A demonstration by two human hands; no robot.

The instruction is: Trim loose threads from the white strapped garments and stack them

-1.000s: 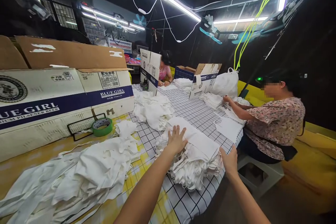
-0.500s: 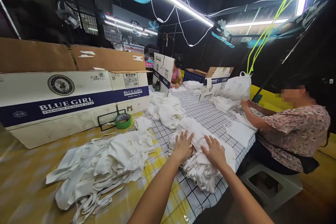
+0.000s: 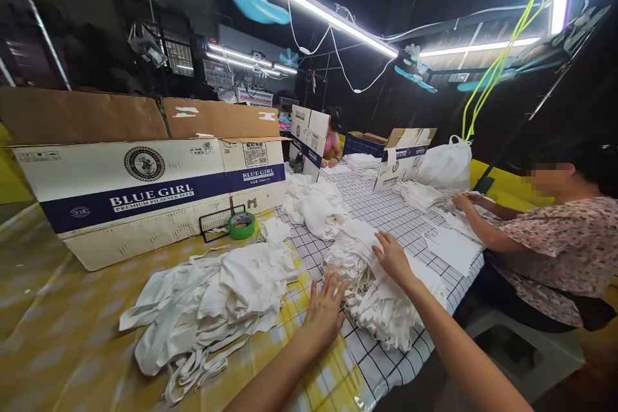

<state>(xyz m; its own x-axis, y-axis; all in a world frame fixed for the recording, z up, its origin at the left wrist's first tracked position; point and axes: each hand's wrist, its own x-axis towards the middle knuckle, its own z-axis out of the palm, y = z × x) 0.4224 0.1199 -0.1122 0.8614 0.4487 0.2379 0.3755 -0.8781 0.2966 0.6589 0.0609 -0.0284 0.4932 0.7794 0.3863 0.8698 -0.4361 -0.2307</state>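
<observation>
A thick pile of white cloth pieces with thin straps (image 3: 381,299) lies on the checked tablecloth in front of me. My left hand (image 3: 324,309) is beside the pile's left edge, fingers stretched and apart, with nothing held. Over the top of the pile is my right hand (image 3: 393,261), its fingers extended and gripping nothing; whether it touches the cloth I cannot tell. To the left, a loose heap of white cloth (image 3: 217,296) with dangling straps spreads over the yellow checked cover. Behind the pile sits another crumpled white heap (image 3: 316,206).
A long beer carton (image 3: 159,187) stands at the left, with a green tape roll (image 3: 241,225) and a black wire frame before it. At the right, a seated person (image 3: 560,244) handles white cloth. Another carton (image 3: 403,158) and a white bag (image 3: 444,164) stand farther back.
My left hand has come off the pile, back and to its left side. My right hand has shifted up toward the pile's far part. The view has turned slightly left.
</observation>
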